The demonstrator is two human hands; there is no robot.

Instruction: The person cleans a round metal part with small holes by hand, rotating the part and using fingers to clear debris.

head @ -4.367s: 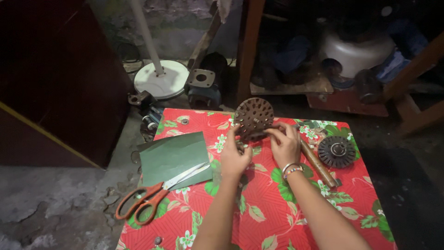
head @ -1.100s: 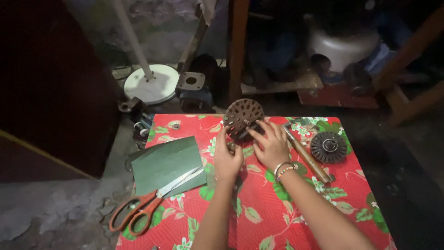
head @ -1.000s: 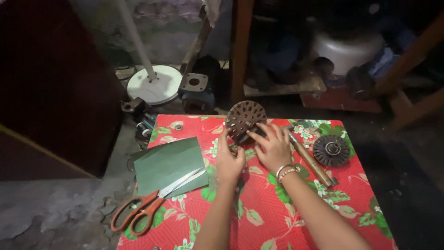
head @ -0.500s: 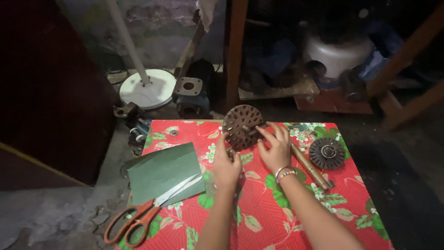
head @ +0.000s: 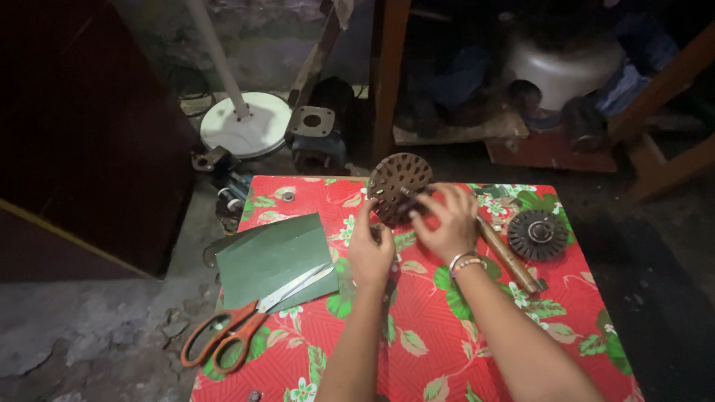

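Both hands on a slotted metal disc at the table's far edge

The left hand (head: 370,251) pinches the brown disc's (head: 398,182) lower rim; the right hand (head: 445,222) curls its fingertips (head: 421,202) against the disc's centre. Orange-handled scissors (head: 246,320) lie well left of the fingers.

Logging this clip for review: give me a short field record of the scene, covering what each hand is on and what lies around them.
surface: small table under a red floral cloth
left hand: fingertips on the lower left rim of the rusty perforated disc, which stands tilted on edge
right hand: grip on the disc's centre, beaded bracelets on the wrist
right of hands: wooden-handled tool, dark slotted round part
left of hands: green sheet, orange-handled scissors lying partly on it
behind table: white fan base on the floor
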